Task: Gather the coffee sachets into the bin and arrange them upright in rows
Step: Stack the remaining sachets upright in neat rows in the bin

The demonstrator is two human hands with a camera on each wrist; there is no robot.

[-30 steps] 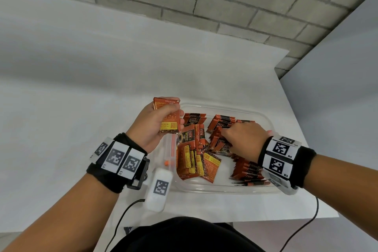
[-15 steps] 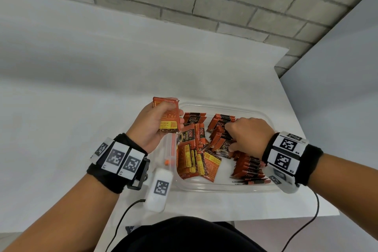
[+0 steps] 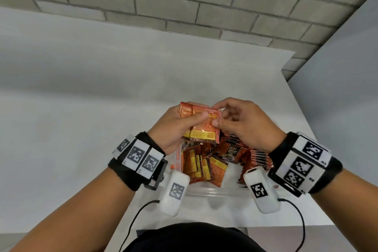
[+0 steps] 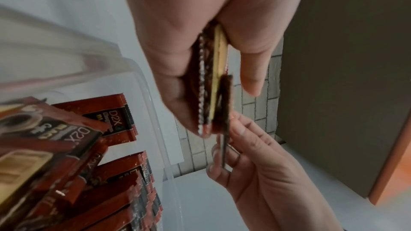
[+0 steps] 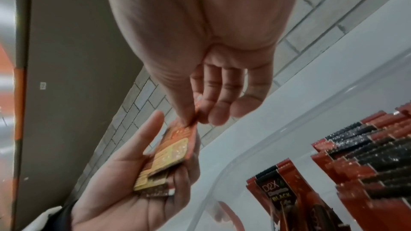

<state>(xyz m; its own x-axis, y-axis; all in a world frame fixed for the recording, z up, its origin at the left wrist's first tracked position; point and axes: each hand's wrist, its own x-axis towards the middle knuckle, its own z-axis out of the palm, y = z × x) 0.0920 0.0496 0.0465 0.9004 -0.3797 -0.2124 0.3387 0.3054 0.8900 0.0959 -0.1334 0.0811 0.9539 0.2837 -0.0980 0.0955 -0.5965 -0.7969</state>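
Above the bin (image 3: 206, 191), the left hand (image 3: 173, 129) grips a small stack of sachets (image 3: 201, 125); the right hand (image 3: 243, 122) pinches one onto it. I'd square the edges before lowering.

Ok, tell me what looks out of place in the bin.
The loose sachets at the left of the clear bin lie flat and crisscrossed, unlike the upright rows on the right. The left hand holds a small stack above the bin; the right hand pinches its front sachet.
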